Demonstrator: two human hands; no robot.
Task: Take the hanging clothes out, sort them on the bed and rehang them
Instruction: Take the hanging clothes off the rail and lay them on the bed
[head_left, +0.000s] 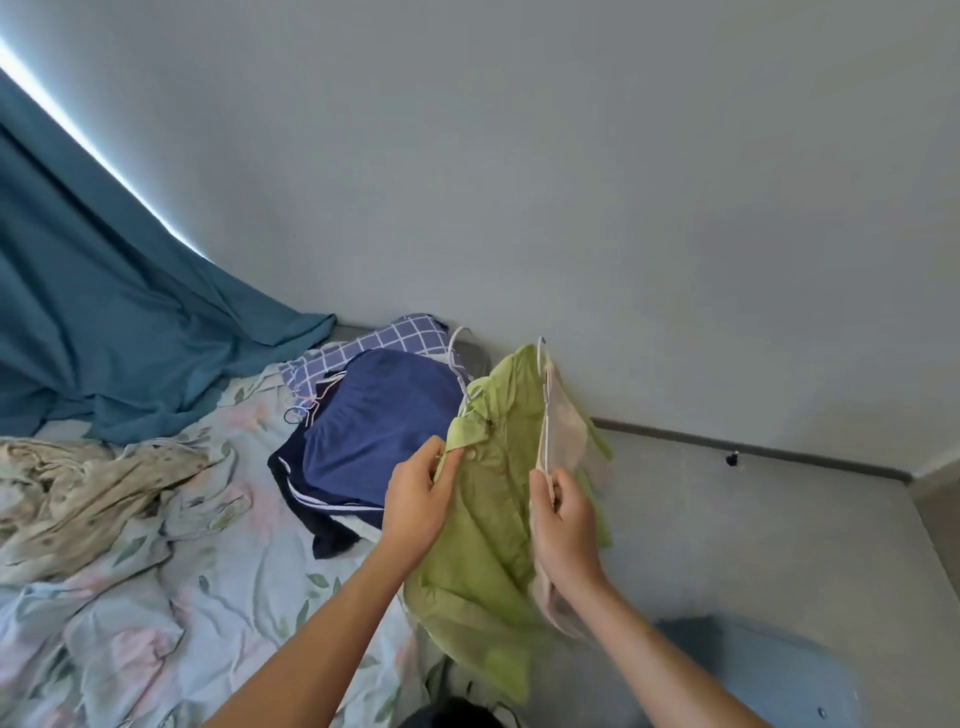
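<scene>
Left hand: the left hand (415, 506) pinches the collar edge of a green shirt (488, 525) between thumb and fingers.
Right hand: the right hand (563, 525) grips the lower end of a white hanger (543, 415), together with the edge of a pale pink garment (563, 431) lying on the shirt's far side.
Hands together: they are apart, one at either side of the shirt, which is held up over the bed's edge.
Green shirt: off the rail, partly draped, its lower part hanging toward the floor; whether the hanger is inside it or belongs to the pink piece cannot be told.
Pile: just left of the shirt, a blue garment (379, 426) lies on top of a dark piece with white stripes (311, 509); a second hanger (460, 364) pokes up behind it, and a checked cloth (384, 338) lies at the back.
Bed: a floral sheet (156, 571) with a crumpled blanket (78, 493) at left; a teal curtain (104, 312) spills onto it.
Progress: several clothes appear already out and laid down, so sorting seems under way; the shirt in hand is not yet placed, and no rail is in view, so rehanging looks wholly ahead.
</scene>
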